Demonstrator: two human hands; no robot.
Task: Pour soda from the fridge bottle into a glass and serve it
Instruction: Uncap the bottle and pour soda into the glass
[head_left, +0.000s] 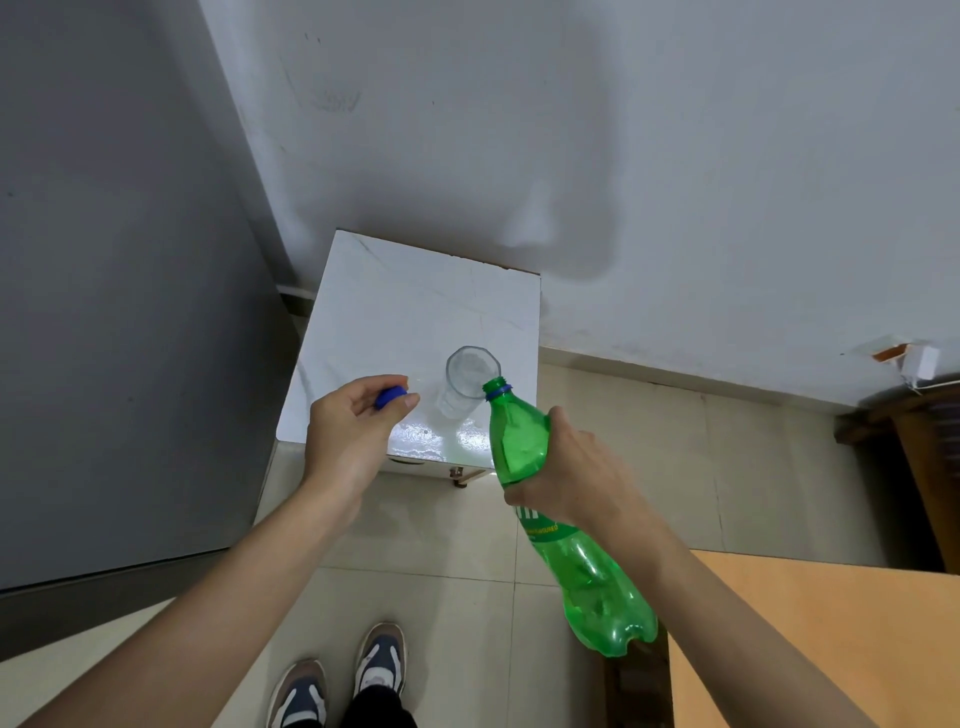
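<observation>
A clear glass (467, 379) stands upright on the white stand (395, 312) near its front right corner. My right hand (566, 467) grips the green soda bottle (519, 441) around its upper body. The bottle is tilted, its uncapped mouth touching the glass rim and its base raised toward me. I cannot tell whether liquid is flowing. My left hand (353, 431) hovers over the stand's front edge, left of the glass, pinching the blue bottle cap (390, 397) between thumb and fingers.
The grey fridge (119, 312) fills the left side, close against the stand. A white wall runs behind. A wooden tabletop (831, 639) sits at the lower right, dark wooden furniture (914, 457) at the far right. My shoes (337, 675) stand on the tiled floor.
</observation>
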